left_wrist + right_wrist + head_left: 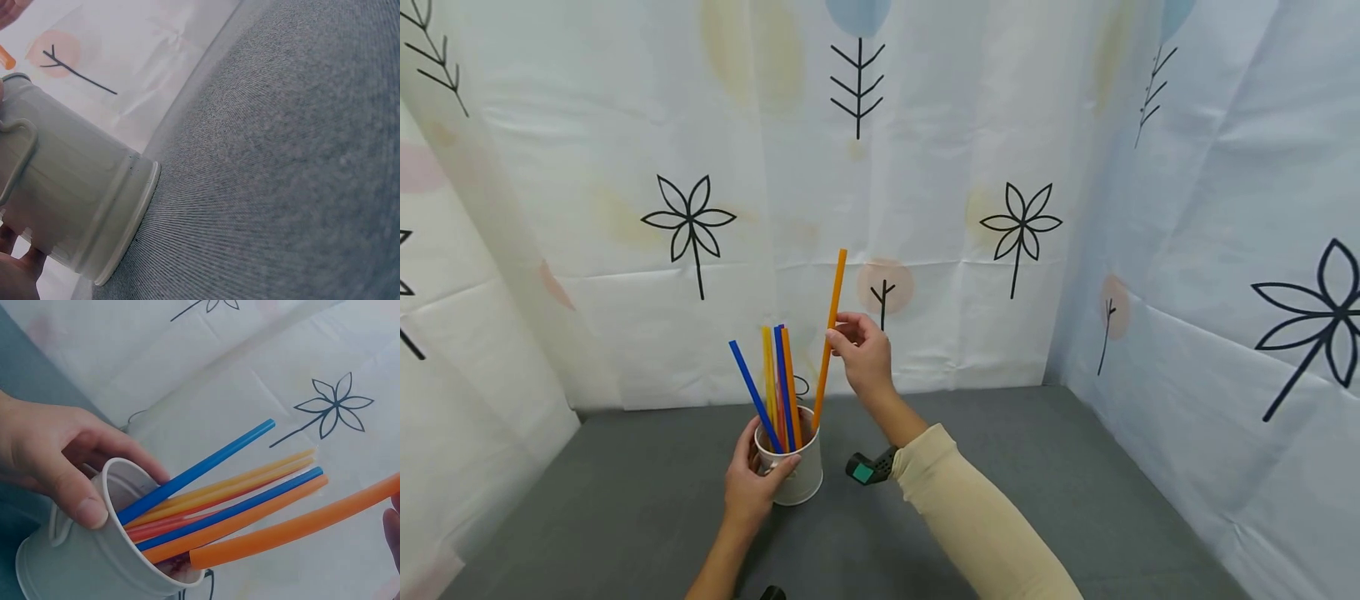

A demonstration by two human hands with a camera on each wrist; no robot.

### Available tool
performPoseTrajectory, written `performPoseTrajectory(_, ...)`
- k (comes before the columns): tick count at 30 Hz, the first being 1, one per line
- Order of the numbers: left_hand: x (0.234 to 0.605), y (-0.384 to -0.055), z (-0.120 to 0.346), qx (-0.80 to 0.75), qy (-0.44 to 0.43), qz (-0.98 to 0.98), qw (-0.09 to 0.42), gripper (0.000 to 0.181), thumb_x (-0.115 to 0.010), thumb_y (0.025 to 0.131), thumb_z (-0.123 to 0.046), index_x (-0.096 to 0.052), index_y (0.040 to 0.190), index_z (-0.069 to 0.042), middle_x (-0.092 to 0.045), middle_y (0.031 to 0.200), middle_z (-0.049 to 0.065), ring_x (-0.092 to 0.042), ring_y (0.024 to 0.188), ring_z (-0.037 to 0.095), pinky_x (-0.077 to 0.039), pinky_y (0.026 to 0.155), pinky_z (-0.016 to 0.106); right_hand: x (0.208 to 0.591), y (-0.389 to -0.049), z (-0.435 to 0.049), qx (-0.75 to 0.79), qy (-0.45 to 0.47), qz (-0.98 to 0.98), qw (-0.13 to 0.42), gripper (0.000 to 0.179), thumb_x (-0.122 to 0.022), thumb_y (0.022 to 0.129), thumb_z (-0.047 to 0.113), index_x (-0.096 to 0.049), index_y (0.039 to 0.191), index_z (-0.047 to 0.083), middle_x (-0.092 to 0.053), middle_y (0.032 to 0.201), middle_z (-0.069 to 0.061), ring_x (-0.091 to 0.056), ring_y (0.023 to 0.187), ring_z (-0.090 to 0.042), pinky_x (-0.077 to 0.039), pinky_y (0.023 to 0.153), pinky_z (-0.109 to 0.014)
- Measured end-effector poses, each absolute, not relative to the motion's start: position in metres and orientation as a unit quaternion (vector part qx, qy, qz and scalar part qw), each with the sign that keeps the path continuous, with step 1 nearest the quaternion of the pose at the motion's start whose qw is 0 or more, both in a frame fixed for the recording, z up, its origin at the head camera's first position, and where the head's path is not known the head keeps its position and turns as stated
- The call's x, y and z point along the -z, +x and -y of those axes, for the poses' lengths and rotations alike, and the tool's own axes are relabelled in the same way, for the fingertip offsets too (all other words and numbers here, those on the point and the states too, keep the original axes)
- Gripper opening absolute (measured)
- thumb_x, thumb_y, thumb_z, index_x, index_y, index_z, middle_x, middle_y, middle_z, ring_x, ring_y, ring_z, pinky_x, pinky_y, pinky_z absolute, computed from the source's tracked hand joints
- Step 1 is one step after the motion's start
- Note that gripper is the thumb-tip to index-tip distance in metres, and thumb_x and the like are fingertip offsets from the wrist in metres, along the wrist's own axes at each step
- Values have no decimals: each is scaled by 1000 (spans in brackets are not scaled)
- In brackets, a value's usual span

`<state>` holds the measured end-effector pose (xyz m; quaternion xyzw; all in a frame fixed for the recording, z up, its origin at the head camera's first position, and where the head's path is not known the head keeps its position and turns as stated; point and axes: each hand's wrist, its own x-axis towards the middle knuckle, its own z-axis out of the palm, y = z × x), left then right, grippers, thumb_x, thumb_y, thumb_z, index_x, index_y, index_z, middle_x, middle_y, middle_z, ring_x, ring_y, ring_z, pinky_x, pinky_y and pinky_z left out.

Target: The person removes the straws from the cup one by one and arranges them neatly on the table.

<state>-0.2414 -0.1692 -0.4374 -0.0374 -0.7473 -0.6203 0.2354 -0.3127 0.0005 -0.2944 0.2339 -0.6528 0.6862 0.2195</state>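
A small white metal pail [801,479] with a handle stands on the grey surface. My left hand [751,483] grips it near the rim, thumb at the front and fingers round the far side. Several straws lean inside: blue straws [212,464], yellow straws [250,481], an orange straw [250,524] and reddish ones. Between thumb and fingertips, my right hand [867,354] pinches another orange straw [835,304] about midway up. That straw stands nearly upright, slightly tilted. Its lower end is at the pail's right rim, just above the mouth in the left wrist view [6,57].
A dark grey cloth-like surface [647,492] spreads around the pail. Behind and at both sides hang white curtains [925,200] printed with leaves and flowers. A black wrist device with a teal patch [862,473] sits beneath the right wrist.
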Motion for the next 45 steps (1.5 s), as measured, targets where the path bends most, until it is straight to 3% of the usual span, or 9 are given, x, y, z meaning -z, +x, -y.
performPoseTrajectory(6,458,-253,177,621,-28,748,233,83,-79,81,-7,-32,149,-1,-41,145,25,-41,132,39,-32,109,47,294,-313,-4,-684,237,654,222,23,-65,90,-4,-62,111,-12,-64,93,-25,-65,81,-33,-58,75,-46)
performPoseTrajectory(11,473,-262,182,614,-36,749,245,84,-80,81,-12,-33,150,-7,-42,145,21,-43,132,33,-34,104,19,299,-316,-7,-686,235,653,220,23,-65,89,-4,-61,110,-13,-64,92,-28,-63,78,-34,-57,75,-50)
performPoseTrajectory(16,476,-262,183,615,-43,748,247,84,-81,81,-13,-33,150,-8,-42,146,20,-42,132,33,-32,94,5,307,-317,-11,-689,226,655,211,22,-65,89,-5,-61,109,-14,-63,91,-30,-62,79,-44,-58,74,-47)
performPoseTrajectory(22,464,-254,180,615,-41,751,237,83,-79,82,-9,-32,150,-4,-40,146,25,-41,133,37,-33,95,6,340,-344,-14,-692,193,663,210,22,-69,88,1,-65,109,-6,-67,87,-18,-64,70,-27,-58,68,-36)
performPoseTrajectory(25,471,-259,183,614,-40,751,238,84,-80,82,-13,-32,151,-8,-41,146,22,-41,133,34,-36,105,23,351,-348,-17,-693,177,669,201,21,-70,88,3,-66,108,-3,-67,84,-12,-63,66,-18,-58,67,-31)
performPoseTrajectory(28,473,-261,183,611,-40,753,241,84,-80,82,-16,-33,151,-9,-41,146,20,-42,133,33,-34,108,42,360,-348,-20,-693,168,675,190,22,-70,88,3,-65,109,-3,-67,84,-12,-63,67,-20,-58,69,-35)
performPoseTrajectory(36,473,-262,182,613,-47,748,251,84,-80,81,-12,-33,150,-8,-43,145,21,-43,131,34,-32,95,6,366,-329,-29,-684,172,688,171,25,-67,89,-1,-62,111,-11,-65,84,-24,-62,70,-37,-59,69,-42)
performPoseTrajectory(40,471,-262,182,617,-52,745,249,85,-80,81,-10,-32,151,-6,-42,145,24,-42,131,36,-32,94,4,372,-323,-32,-677,163,699,162,24,-66,89,-3,-61,110,-13,-65,83,-27,-62,67,-36,-59,67,-43)
performPoseTrajectory(45,470,-263,181,610,-44,752,246,84,-80,81,-14,-33,150,-9,-43,145,21,-43,131,33,-35,104,19,401,-339,-32,-667,141,714,162,23,-68,88,0,-64,109,-9,-67,79,-19,-61,57,-23,-58,61,-45)
